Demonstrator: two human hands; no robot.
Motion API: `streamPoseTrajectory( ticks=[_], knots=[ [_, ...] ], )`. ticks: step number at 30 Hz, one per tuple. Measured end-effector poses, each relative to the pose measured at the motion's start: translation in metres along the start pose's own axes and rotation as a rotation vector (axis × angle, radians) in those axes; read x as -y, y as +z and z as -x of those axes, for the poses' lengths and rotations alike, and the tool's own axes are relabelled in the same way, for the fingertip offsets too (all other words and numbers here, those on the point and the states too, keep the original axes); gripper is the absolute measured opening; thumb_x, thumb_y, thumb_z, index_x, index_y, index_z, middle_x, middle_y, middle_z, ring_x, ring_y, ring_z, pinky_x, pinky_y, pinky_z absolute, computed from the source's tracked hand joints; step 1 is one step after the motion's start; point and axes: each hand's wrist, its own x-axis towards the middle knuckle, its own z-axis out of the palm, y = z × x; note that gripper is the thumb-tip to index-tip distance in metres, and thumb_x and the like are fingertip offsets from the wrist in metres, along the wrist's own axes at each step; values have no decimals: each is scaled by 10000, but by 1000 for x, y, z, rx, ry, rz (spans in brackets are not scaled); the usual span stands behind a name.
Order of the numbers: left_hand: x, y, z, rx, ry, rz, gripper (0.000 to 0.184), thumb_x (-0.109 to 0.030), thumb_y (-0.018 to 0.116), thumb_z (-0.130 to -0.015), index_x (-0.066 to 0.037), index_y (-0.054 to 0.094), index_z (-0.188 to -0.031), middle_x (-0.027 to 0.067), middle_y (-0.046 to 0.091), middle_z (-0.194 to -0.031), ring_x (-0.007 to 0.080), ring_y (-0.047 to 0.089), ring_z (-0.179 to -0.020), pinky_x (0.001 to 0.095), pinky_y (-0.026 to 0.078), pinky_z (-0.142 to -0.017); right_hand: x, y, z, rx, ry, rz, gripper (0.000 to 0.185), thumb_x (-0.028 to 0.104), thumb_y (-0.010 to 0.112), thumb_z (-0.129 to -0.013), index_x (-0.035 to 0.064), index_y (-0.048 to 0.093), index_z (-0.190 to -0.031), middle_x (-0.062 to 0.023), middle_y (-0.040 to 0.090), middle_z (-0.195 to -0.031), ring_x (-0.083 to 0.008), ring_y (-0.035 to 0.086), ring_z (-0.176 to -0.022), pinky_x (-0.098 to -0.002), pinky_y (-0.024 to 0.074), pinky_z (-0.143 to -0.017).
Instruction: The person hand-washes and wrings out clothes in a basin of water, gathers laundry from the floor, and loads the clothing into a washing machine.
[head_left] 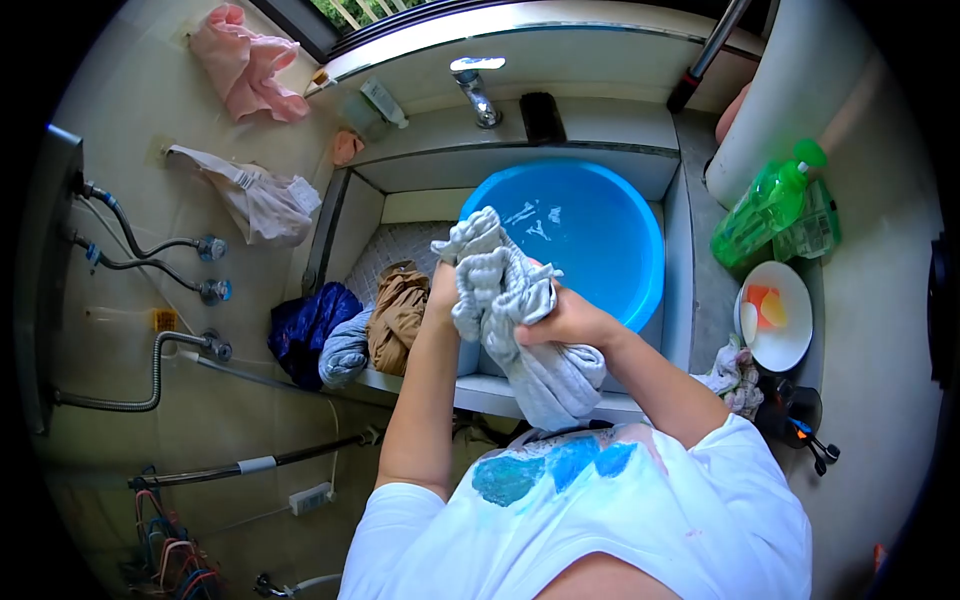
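Note:
A light grey garment [500, 290] with bunched, elastic-looking gathers is held up between my hands, over the front edge of the sink. My right hand [568, 318] is closed around its right side, the thumb across the fabric. On the other side my left hand [444, 290] grips the garment from behind; its fingers are mostly hidden by the cloth. The lower end of the garment hangs near my shirt. Just beyond it, a round blue basin [610, 230] stands in the sink, with small white foam-like patches inside.
Brown cloth [398, 315], a grey-blue bundle [346, 348] and dark blue fabric [312, 330] lie on the sink's left edge. A faucet [478, 92] stands behind the basin. Right of the sink are a green pump bottle [765, 210] and a white bowl [790, 345]. Hoses [150, 375] line the left wall.

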Motion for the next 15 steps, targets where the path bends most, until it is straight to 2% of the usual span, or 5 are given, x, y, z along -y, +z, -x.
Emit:
streamPoseTrajectory(
  ticks=[2,7,10,13,15],
  knots=[
    [-40,-2,-21,-66,-713,479,336,-71,649,-769,-45,587,-1097,14,625,-969,115,591,-825,262,496,-717,7,2,-8,-59,96,-42,782,220,797,-629,8,396,-1265,-84,523,-1148,-158,488,-1058,-294,380,-936],
    [-28,2,-31,-133,-734,762,305,-130,645,-791,-11,594,-1068,47,630,-943,136,601,-799,261,498,-706,-2,-12,-13,-67,259,-520,400,188,670,-766,24,542,-1108,-63,600,-979,-138,578,-886,-281,474,-801],
    [-31,-4,-29,46,-732,1281,525,-365,597,-838,15,502,-1188,112,595,-1071,204,596,-932,314,485,-824,9,-17,-6,-27,314,-945,391,230,641,-785,24,531,-1098,-73,604,-932,-142,599,-845,-272,509,-767],
    [-45,-9,-27,40,-512,1555,959,-702,444,-757,23,250,-1354,226,328,-1363,302,355,-1260,427,281,-1058,9,-26,-5,-106,286,-1015,411,279,618,-793,23,520,-1099,-84,604,-933,-156,596,-859,-282,502,-821],
    [-31,-2,-34,104,-427,1820,970,-703,485,-728,-4,254,-1360,234,297,-1376,342,322,-1269,467,261,-1058,-3,-27,-1,-79,278,-1104,411,277,619,-792,22,520,-1099,-84,603,-935,-157,595,-861,-283,501,-823]
  ],
)
